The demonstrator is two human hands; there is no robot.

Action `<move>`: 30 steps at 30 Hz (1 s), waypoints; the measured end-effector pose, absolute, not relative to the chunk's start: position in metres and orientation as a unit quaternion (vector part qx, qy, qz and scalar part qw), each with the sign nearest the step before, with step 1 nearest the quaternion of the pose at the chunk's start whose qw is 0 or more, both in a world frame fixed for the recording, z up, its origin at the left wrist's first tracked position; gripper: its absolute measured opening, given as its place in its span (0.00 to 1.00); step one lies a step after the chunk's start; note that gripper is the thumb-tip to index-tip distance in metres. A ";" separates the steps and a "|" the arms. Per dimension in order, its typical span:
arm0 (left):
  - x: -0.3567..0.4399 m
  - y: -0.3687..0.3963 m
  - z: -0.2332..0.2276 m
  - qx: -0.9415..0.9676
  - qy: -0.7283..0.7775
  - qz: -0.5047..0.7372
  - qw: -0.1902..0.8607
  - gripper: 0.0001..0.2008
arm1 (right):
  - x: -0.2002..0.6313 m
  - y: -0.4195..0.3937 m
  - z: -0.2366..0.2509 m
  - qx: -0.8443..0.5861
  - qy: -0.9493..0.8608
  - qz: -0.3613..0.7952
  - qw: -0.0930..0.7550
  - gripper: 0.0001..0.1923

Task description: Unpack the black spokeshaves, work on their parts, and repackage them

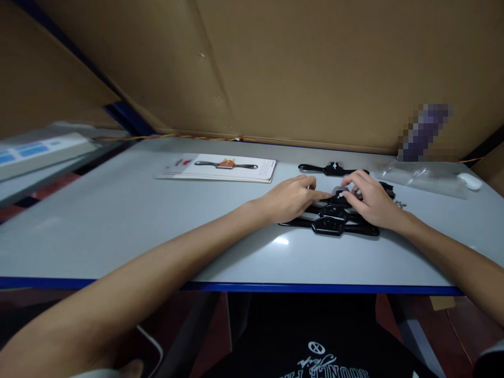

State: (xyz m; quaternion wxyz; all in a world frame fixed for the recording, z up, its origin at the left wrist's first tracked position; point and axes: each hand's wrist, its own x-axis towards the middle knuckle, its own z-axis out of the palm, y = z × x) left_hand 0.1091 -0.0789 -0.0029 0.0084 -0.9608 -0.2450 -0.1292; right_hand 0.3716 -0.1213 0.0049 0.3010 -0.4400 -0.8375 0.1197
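Note:
Several black two-handled tools (328,226) lie stacked side by side on the grey table (118,220). My left hand (289,197) rests on the left handles, its index finger reaching to the middle of the top tool. My right hand (370,197) pinches a small grey metal piece (339,190) at the centre of that top tool. One more black tool (333,169) lies apart, just behind my hands.
A stack of printed cards (220,168) picturing the same tool lies at the back left. Clear plastic bags (425,176) and a white object (470,181) sit at the back right. Cardboard walls close off the back. A blue edge (315,288) runs along the table's front.

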 end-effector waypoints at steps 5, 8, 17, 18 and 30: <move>0.108 -0.079 -0.002 -0.961 -0.242 -0.131 0.008 0.24 | 0.371 -0.121 0.005 -0.452 -0.829 0.125 0.304 0.02; 0.108 -0.079 0.000 -0.963 -0.238 -0.129 0.019 0.24 | 0.370 -0.121 0.004 -0.463 -0.820 0.127 0.312 0.02; 0.109 -0.081 0.001 -0.968 -0.219 -0.121 0.015 0.28 | 0.371 -0.119 0.004 -0.440 -0.829 0.142 0.314 0.08; 0.109 -0.081 0.002 -0.969 -0.216 -0.118 0.013 0.29 | 0.371 -0.119 0.004 -0.435 -0.833 0.142 0.312 0.09; 0.109 -0.083 0.003 -0.973 -0.207 -0.106 0.007 0.32 | 0.374 -0.121 0.003 -0.439 -0.846 0.139 0.268 0.12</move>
